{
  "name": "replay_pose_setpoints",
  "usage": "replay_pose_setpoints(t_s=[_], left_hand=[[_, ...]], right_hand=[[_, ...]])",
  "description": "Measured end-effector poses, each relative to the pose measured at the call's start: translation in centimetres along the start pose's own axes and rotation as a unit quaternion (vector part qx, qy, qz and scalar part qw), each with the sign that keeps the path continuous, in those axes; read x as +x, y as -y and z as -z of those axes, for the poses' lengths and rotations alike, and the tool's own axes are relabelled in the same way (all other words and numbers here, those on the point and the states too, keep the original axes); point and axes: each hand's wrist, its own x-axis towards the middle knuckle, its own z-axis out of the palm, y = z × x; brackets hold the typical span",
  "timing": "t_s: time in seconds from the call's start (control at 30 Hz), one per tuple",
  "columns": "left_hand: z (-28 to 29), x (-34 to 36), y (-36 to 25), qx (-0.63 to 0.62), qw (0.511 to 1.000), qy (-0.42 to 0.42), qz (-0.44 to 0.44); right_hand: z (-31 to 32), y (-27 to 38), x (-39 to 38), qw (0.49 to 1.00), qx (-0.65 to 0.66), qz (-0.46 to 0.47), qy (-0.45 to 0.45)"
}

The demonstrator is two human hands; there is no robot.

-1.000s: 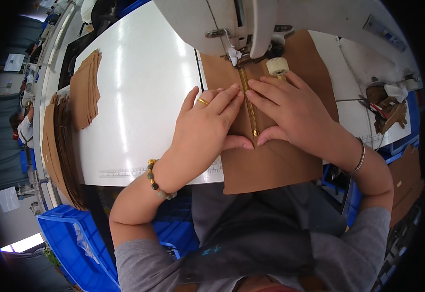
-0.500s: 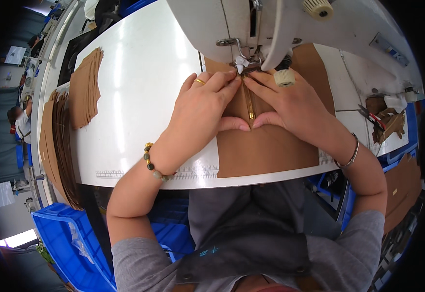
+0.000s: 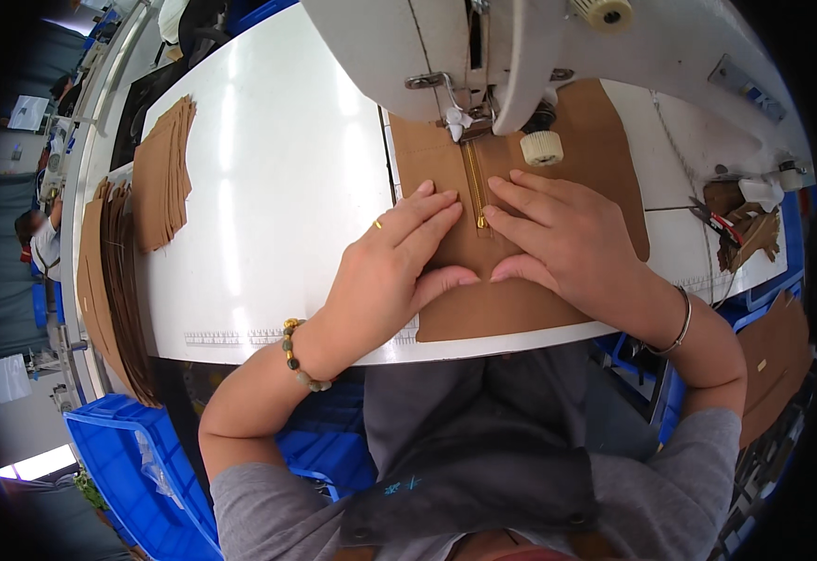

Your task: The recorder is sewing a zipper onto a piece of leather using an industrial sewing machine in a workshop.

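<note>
A brown panel (image 3: 502, 313) that looks like fabric or leather lies on the white table under the sewing machine (image 3: 380, 47). A gold zipper (image 3: 474, 178) is set in it, running from the presser foot (image 3: 464, 131) toward me, with its gold slider (image 3: 482, 222) at the near end. My left hand (image 3: 390, 248) rests on the panel left of the zipper, fingers stretched out. To the right lies my right hand (image 3: 577, 238), also flat with fingers spread, its fingertips close to the slider. The two thumbs point at each other below the zipper, with a small gap between them.
Brown cut pieces (image 3: 163, 173) are stacked at the table's left, with a thicker pile (image 3: 114, 280) beside them. Red-handled snips (image 3: 715, 222) lie by brown scraps (image 3: 754, 238) at the right. Blue crates (image 3: 128, 449) stand below the table edge. Another person (image 3: 43, 238) is far left.
Both hands have slid back toward me from beside the presser foot, uncovering more of the zipper and panel. The slider stays in nearly the same place.
</note>
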Motion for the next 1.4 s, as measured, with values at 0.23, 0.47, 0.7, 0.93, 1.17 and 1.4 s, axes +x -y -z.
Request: replay_pose_setpoints(t_s=[0.23,0.47,0.7,0.93,1.17,1.4], left_hand=[[0.0,0.2,-0.5,0.027,0.998,0.010,-0.055],[0.4,0.8,-0.8,0.054,0.996,0.030,-0.060],[0.7,2.5,0.4,0.083,0.994,0.021,-0.067],[1.1,4.5,1.4,0.103,0.993,0.015,-0.058],[0.7,5.0,2.3,0.099,0.994,-0.015,-0.043],[0.5,4.7,1.8,0.127,0.988,-0.030,-0.082]], right_hand=[[-0.1,-0.1,0.0,1.000,-0.001,0.007,0.005],[0.1,-0.2,0.0,1.000,-0.006,0.012,0.015],[-0.5,-1.3,1.3,1.000,0.007,-0.019,0.020],[-2.1,-3.2,2.2,1.000,0.011,-0.017,-0.023],[-3.1,-4.4,2.8,0.999,0.001,0.004,-0.045],[-1.8,-4.3,2.9,0.981,0.167,-0.027,-0.090]])
